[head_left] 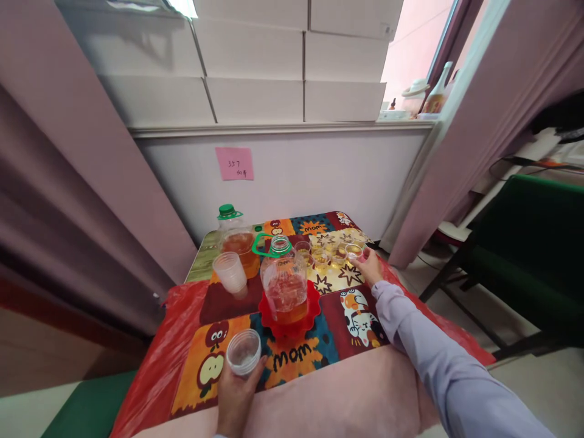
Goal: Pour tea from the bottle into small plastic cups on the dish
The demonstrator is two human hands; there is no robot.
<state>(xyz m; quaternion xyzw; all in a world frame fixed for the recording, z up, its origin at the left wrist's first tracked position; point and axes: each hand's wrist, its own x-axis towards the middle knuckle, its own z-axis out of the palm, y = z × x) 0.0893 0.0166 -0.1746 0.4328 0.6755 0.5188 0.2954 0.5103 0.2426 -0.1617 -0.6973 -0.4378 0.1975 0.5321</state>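
My left hand [237,395] grips an empty clear plastic cup [244,351] near the table's front edge, over the patterned mat [292,359]. My right hand [368,266], in a lilac sleeve, reaches to the far right and pinches a small filled cup [354,250] at the end of a cluster of several small cups [325,254] holding amber liquid. Between the hands an open jug [285,286] of amber liquid with a green handle ring stands on a red dish [292,319].
A second jug with a green cap [232,234] stands at the back left, with a stack of clear cups [230,272] in front of it. A red cloth [159,353] covers the table. A green chair [524,255] stands to the right, a wall with a pink note [234,163] behind.
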